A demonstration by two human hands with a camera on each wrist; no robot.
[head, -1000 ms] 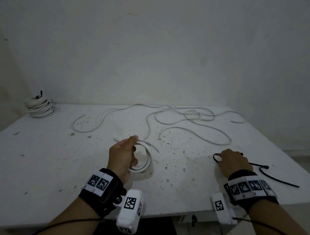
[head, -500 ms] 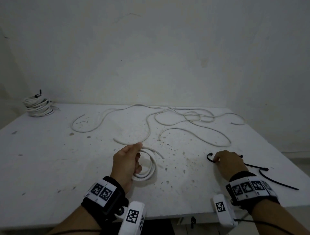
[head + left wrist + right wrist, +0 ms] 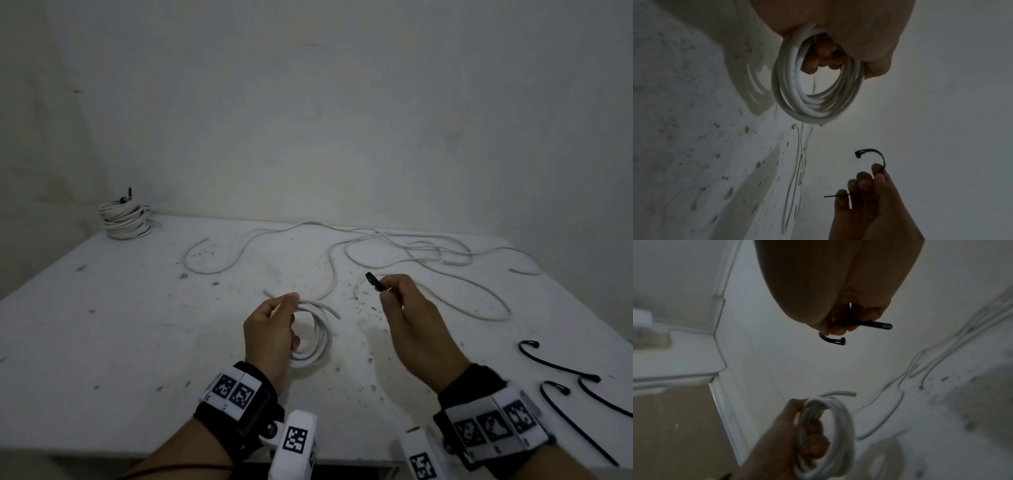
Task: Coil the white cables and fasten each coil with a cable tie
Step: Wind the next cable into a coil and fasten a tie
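My left hand (image 3: pixel 274 329) grips a small coil of white cable (image 3: pixel 317 337) just above the white table (image 3: pixel 102 325); its fingers (image 3: pixel 824 55) curl through the coil (image 3: pixel 813 104), and one short cable end (image 3: pixel 330 310) sticks out. My right hand (image 3: pixel 407 318), raised to the right of the coil, pinches a black cable tie (image 3: pixel 375 282). The tie's curved head (image 3: pixel 869 152) and thin tail (image 3: pixel 835 196) stick out of the fingers. The same tie (image 3: pixel 833 340) and coil (image 3: pixel 830 426) show in the right wrist view.
Long loose white cables (image 3: pixel 394 253) sprawl over the far half of the table. A tied stack of coils (image 3: pixel 125 217) sits at the far left corner. Three more black cable ties (image 3: pixel 561 370) lie near the right front edge. A bare wall stands behind.
My right hand lifted a black cable tie off the table at the right and carried it left and up toward the coil. The left hand kept holding the coil.
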